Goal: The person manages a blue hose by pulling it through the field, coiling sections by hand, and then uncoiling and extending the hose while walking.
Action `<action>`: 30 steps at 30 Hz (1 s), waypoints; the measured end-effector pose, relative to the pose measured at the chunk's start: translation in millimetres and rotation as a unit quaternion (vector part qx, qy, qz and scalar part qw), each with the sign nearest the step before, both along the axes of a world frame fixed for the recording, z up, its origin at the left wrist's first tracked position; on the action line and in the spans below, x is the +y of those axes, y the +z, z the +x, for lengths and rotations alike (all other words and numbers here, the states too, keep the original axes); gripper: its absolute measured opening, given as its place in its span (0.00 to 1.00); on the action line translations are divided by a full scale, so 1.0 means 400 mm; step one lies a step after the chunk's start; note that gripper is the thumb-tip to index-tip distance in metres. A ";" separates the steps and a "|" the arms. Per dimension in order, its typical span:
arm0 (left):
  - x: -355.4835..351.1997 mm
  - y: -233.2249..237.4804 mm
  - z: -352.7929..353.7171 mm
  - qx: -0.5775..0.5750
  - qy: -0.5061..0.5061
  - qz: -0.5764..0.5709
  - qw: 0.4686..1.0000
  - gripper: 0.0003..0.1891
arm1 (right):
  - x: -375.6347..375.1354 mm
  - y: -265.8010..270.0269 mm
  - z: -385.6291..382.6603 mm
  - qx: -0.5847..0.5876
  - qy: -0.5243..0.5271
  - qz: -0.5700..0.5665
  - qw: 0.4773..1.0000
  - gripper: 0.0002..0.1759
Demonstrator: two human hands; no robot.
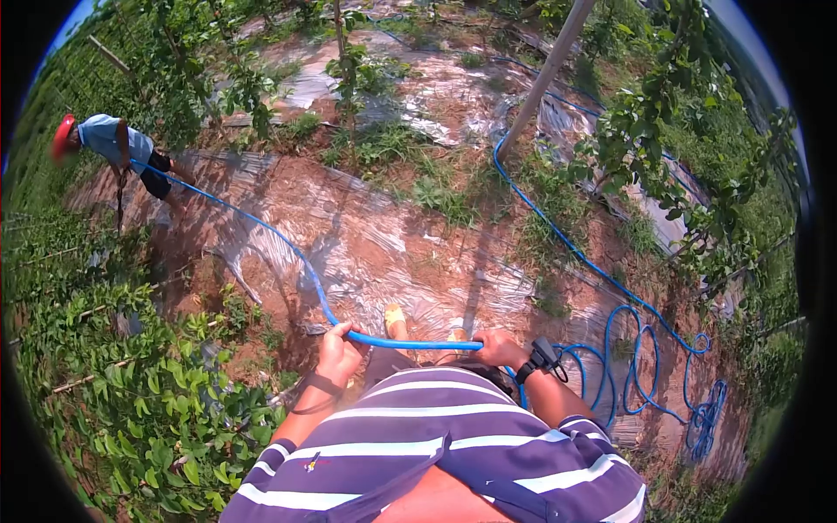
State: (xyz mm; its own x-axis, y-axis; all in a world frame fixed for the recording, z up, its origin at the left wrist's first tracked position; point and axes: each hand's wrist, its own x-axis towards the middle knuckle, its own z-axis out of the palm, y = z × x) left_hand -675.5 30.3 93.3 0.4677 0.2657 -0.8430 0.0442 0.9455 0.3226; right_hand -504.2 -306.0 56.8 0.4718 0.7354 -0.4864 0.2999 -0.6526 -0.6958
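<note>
A blue hose (410,344) runs across in front of my waist, held at both sides. My left hand (340,353) is closed around it on the left. On the right, my right hand (500,349) grips the same hose, with a black strap and small device at the wrist. From my left hand the hose stretches up and left over the ground to another person (118,144) in a red hat, who holds its far part. Past my right hand it drops beside my body toward loose loops on the ground.
Loose blue coils (645,370) lie at the right, with a bundle (706,418) beyond. A slanted post (545,78) stands ahead, hose passing its base. Leafy plants (166,401) crowd the left; trees (689,131) stand right. Torn plastic sheeting (375,227) covers the soil.
</note>
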 end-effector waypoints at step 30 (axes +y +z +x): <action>-0.029 -0.036 -0.081 -0.033 0.055 0.007 0.998 0.08 | 0.038 -0.089 0.003 -0.027 0.054 -0.005 0.998 0.15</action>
State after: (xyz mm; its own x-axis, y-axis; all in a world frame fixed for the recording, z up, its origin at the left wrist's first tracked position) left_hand -708.1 18.7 78.9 0.4893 0.3291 -0.8076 -0.0808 0.9392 0.3338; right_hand -503.0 -290.6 21.0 0.4164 0.7784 -0.4698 0.4058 -0.6215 -0.6701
